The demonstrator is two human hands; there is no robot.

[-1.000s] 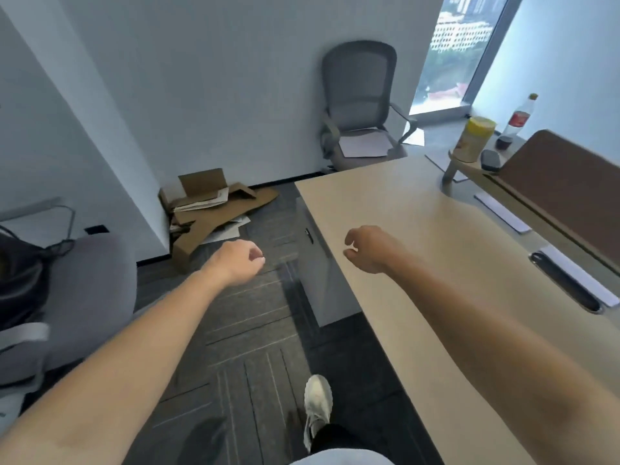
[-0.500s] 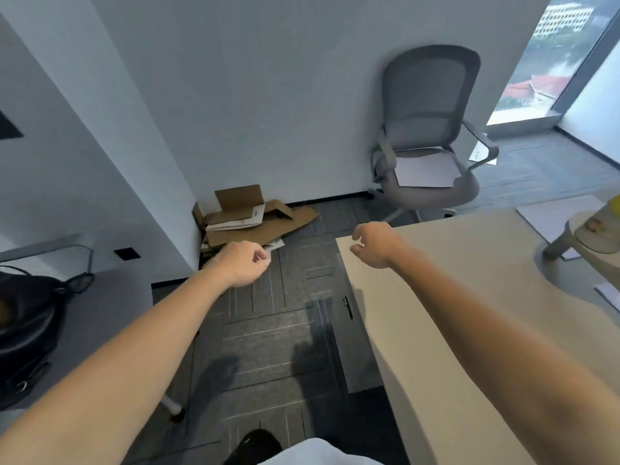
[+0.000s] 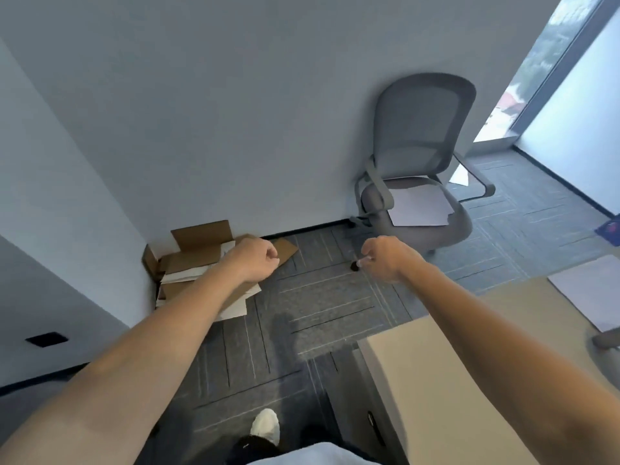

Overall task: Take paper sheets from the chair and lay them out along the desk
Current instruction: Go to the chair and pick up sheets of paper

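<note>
Hands first: left hand (image 3: 257, 260) and right hand (image 3: 385, 259) both have fingers curled in and hold nothing, arms stretched forward. Half a second ago the right hand was above the desk (image 3: 446, 380) corner; now both hang over the carpet (image 3: 322, 307), and the chair (image 3: 423, 135) looms larger and nearer. Paper sheets (image 3: 419, 205) lie flat on the chair seat, untouched, well ahead of the right hand, long side running across the seat roughly along the wall, stack slightly skewed. One more white sheet (image 3: 587, 292) sits at the right edge, probably on the floor past the desk; hard to tell. Cardboard box (image 3: 201, 241) against the wall, opened out, with pale sheets tucked in it, partly behind the left forearm. White shoe (image 3: 265, 427) at the bottom.
</note>
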